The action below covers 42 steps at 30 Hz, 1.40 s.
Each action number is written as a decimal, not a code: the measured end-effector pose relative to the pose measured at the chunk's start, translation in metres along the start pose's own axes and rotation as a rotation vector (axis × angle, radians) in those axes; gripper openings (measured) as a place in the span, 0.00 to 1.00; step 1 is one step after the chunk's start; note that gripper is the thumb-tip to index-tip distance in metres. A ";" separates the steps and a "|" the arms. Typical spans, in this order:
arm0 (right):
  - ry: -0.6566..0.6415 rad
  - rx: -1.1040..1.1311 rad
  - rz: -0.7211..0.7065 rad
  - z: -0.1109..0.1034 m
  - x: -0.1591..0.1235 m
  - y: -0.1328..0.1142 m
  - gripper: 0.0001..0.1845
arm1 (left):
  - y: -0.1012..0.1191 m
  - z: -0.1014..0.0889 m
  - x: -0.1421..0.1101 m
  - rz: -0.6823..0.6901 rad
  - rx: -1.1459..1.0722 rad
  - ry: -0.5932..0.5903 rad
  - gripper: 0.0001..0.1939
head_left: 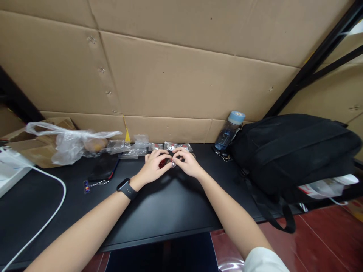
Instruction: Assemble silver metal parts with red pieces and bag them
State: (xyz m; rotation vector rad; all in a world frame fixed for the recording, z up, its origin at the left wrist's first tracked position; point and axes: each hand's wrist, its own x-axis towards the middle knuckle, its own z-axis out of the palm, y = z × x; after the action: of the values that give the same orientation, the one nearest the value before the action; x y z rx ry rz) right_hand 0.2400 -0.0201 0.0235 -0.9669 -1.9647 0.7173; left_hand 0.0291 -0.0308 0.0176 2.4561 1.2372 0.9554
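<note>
Both my hands meet over the back middle of the black table (167, 207). My left hand (153, 166), with a dark watch (127, 189) on its wrist, curls thumb and fingers around a small red item (163, 163). From the other side, my right hand (185, 161) pinches toward the same spot, where a shiny clear edge shows. The item's kind is too small and covered to make out. Just behind my hands lie small clear packets with red and silver contents (170, 146). Flat clear plastic bags (134, 152) rest to their left.
A knotted plastic bag (70, 145) sits by an opened cardboard box (39, 151) at left. Nearby are a black pouch (103, 170) and a white cable (61, 200). At right stand a blue-capped bottle (228, 132) and a black backpack (292, 155). A cardboard wall (176, 83) closes the back.
</note>
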 end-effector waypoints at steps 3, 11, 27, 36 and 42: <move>0.000 -0.060 0.011 -0.007 0.000 0.002 0.05 | -0.008 0.000 0.001 0.036 0.003 -0.047 0.15; -0.186 -0.410 0.002 -0.026 -0.004 0.007 0.02 | -0.039 -0.025 0.005 0.078 0.185 -0.159 0.09; -0.093 -0.691 0.239 -0.061 -0.009 0.038 0.23 | -0.041 -0.009 0.001 0.168 0.232 -0.178 0.06; -0.109 -0.593 0.234 -0.063 -0.009 0.045 0.13 | -0.024 -0.019 0.003 0.107 0.198 -0.018 0.09; -0.047 -0.553 0.203 -0.065 -0.009 0.038 0.12 | -0.022 -0.016 0.002 0.023 0.195 0.052 0.10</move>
State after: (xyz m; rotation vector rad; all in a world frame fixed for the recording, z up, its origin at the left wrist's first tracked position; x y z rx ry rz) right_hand 0.3123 0.0018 0.0239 -1.5044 -2.1751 0.2995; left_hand 0.0056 -0.0171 0.0206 2.6135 1.3826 0.9507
